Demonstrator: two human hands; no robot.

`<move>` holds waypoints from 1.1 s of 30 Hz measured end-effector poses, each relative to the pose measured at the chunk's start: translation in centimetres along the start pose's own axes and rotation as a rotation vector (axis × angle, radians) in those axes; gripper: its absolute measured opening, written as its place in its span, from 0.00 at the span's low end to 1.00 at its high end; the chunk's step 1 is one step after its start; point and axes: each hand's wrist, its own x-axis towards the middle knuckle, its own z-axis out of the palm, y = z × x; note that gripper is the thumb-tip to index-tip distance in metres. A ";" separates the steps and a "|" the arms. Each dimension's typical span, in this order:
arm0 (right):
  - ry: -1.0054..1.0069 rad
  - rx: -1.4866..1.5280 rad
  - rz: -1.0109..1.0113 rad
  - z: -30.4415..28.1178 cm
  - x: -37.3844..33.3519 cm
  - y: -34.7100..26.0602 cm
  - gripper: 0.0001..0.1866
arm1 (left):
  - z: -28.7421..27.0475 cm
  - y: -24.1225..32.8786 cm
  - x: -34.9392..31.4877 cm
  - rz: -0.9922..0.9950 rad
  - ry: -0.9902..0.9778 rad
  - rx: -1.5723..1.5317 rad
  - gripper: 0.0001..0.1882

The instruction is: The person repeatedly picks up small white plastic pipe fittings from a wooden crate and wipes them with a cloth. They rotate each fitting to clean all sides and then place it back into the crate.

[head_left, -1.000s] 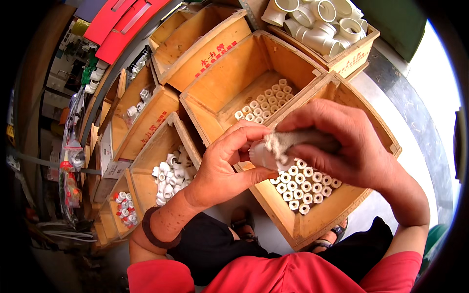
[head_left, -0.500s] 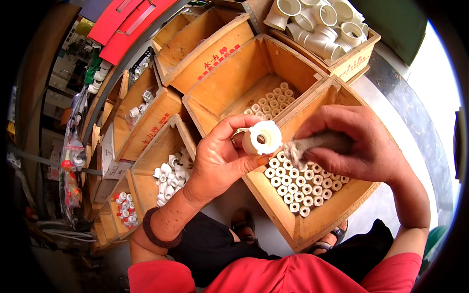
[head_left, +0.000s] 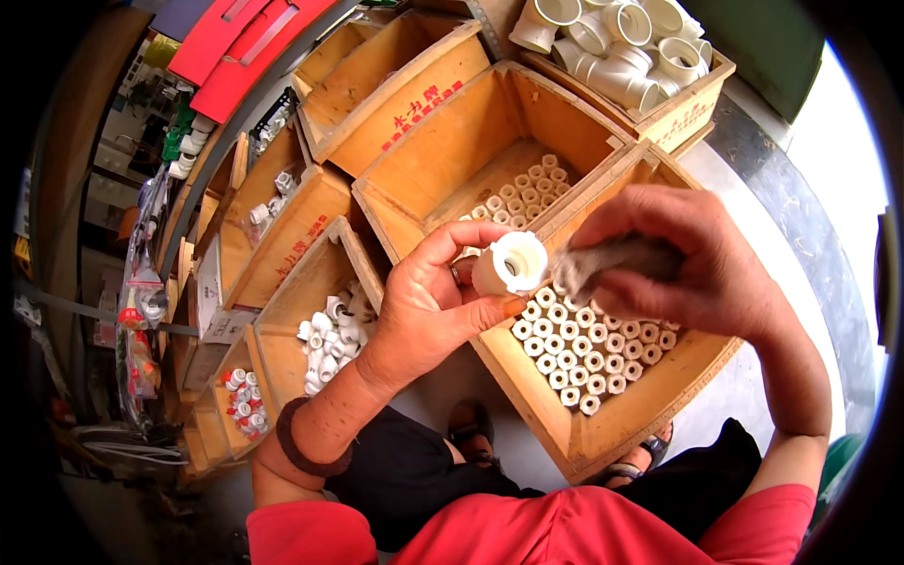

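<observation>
A short white plastic pipe fitting [head_left: 509,265] is pinched between the thumb and fingers of my left hand [head_left: 435,292], its ridged round opening tilted up and to the right. Close to its right side, my right hand [head_left: 683,259] grips a bunched greyish cloth [head_left: 617,259], slightly blurred. Both hands hang over the near wooden box [head_left: 659,386]. Inside that box, several small white fittings [head_left: 576,356] stand upright in tight rows. My right hand hides some of them.
Another wooden box [head_left: 405,193] beyond holds more small white fittings. Large white pipe tees [head_left: 621,66] fill a crate at the far right. White elbows [head_left: 325,344] and red-and-white fittings [head_left: 247,403] lie in boxes at left. Red cases [head_left: 250,47] sit at the far left.
My right hand with the cloth has shifted slightly up and right, opening a small gap from the fitting. The fitting in my left hand has turned slightly to the right.
</observation>
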 end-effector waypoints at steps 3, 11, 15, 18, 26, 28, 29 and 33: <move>0.062 0.018 0.089 -0.9 -0.1 0.7 0.15 | -0.1 -0.3 0.2 -0.028 0.055 -0.001 0.32; 0.251 -0.378 0.008 -4.3 -0.6 5.1 0.15 | 0.1 -0.1 0.4 -0.137 0.078 0.039 0.30; 0.327 -0.522 0.411 -5.8 0.1 4.9 0.12 | 0.1 -0.7 0.3 -0.140 0.094 0.073 0.31; 0.308 -0.642 0.557 -6.3 0.3 6.0 0.10 | -0.1 -0.7 0.3 -0.147 0.080 0.143 0.32; 0.399 -0.884 0.602 -8.6 -7.3 21.9 0.17 | 0.2 -2.4 1.7 -0.225 -0.079 0.144 0.27; 0.482 -0.799 0.612 -8.0 -7.7 22.8 0.18 | 0.3 -2.6 1.9 -0.275 -0.096 0.195 0.27; 0.525 -0.758 0.617 -7.8 -8.0 23.2 0.19 | 0.5 -2.9 2.1 -0.299 -0.107 0.219 0.27; 0.500 -0.743 0.694 -7.4 -7.7 23.3 0.19 | 1.6 -5.2 2.8 -0.401 -0.091 0.219 0.26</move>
